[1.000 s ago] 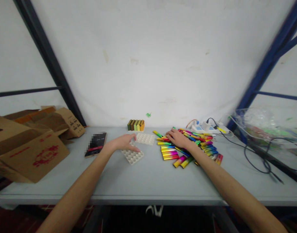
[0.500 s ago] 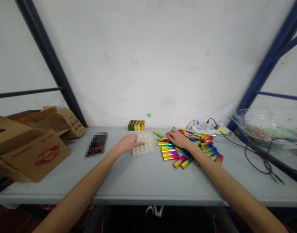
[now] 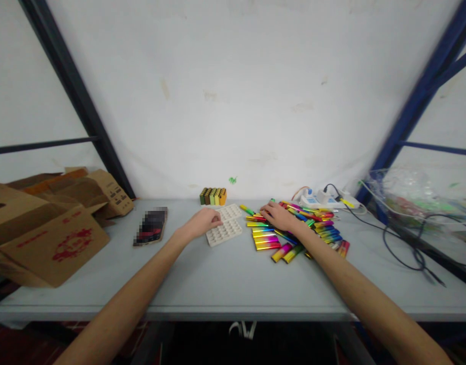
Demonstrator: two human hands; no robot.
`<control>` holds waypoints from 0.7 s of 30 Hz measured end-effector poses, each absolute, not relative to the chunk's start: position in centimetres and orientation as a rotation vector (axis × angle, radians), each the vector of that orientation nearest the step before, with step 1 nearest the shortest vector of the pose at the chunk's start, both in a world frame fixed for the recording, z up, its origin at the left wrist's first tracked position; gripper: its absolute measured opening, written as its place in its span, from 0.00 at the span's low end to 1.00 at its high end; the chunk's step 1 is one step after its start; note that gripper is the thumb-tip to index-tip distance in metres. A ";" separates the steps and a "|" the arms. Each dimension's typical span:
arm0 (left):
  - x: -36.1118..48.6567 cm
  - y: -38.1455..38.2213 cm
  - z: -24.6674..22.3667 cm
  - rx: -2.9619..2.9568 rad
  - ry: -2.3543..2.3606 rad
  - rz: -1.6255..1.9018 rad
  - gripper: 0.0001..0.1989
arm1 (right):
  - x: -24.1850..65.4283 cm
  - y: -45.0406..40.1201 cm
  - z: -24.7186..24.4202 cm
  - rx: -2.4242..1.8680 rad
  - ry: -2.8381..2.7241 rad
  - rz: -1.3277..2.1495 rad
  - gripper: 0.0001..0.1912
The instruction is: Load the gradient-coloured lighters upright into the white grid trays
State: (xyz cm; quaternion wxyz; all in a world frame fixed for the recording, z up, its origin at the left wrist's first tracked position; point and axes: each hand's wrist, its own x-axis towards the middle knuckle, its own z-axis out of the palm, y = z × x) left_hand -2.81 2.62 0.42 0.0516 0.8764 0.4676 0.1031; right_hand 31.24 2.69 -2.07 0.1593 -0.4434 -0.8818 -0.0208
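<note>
My left hand (image 3: 203, 223) is at the left edge of a white tray with rows of small pockets (image 3: 224, 234), thumb and fingertips closed together at its back edge. Just behind it lies a second white pocketed piece (image 3: 229, 211), a narrow seam between them. My right hand (image 3: 280, 216) rests palm down, fingers stretched out, on a pile of shiny multicoloured tubes (image 3: 266, 238); whether it touches one in particular I cannot tell. A block of upright lighter-like pieces (image 3: 213, 196) in green to orange stands against the wall behind the trays.
A phone (image 3: 151, 226) lies left of the trays. Open cardboard boxes (image 3: 61, 238) fill the left end of the table. A white power strip (image 3: 324, 200), a dark cable (image 3: 400, 243) and clear plastic bags (image 3: 411, 190) occupy the right side.
My left thumb and fingers have come together. The front white tray has turned and shifted slightly toward me, showing a seam before the rear piece. My right hand stays on the pile.
</note>
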 end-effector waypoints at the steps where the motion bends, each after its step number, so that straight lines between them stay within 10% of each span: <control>1: -2.6 2.5 0.4 2.681 1.409 0.317 0.09 | 31.2 2.6 -2.0 -1.265 -2.521 -0.063 0.21; 21: -4.7 2.9 3.4 2.634 1.607 0.841 0.14 | 31.2 2.6 -2.0 -1.278 -2.515 -0.051 0.21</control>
